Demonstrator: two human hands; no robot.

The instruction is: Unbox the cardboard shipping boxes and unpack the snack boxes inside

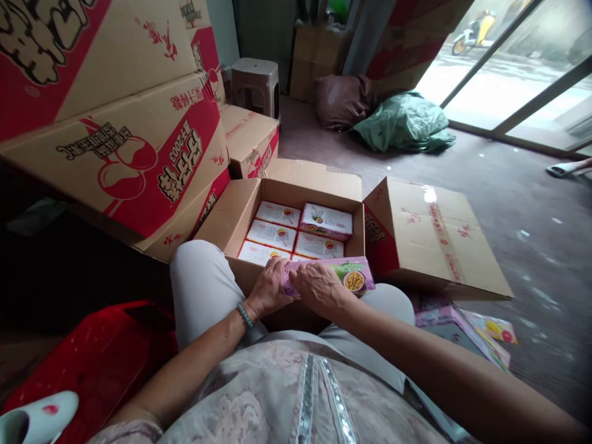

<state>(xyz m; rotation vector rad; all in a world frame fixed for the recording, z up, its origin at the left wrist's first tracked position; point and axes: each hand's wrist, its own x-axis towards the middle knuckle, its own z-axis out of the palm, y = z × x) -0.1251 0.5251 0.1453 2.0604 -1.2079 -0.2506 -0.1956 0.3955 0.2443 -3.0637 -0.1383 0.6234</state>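
Observation:
A pink and purple candy box (357, 275) with a passion fruit picture lies across my lap, at the near edge of an open carton (314, 169). My left hand (269, 287) wears a beaded bracelet and grips the box's left end. Over that same end, my right hand (319, 285) is closed with its fingers bent against the box; the fingertips are partly hidden. Inside the carton, several white-topped candy boxes (272, 234) lie in two columns. One box (326, 219) at the far right sits higher than the others and shows its purple side.
Large printed cartons (157, 166) are stacked on my left. A taped carton (430, 228) stands to the right, with flat colourful packaging (456, 327) beside my right leg. Behind are a plastic stool (255, 77), a green sack (404, 123) and a brown sack (342, 102). A red container (92, 351) is at lower left.

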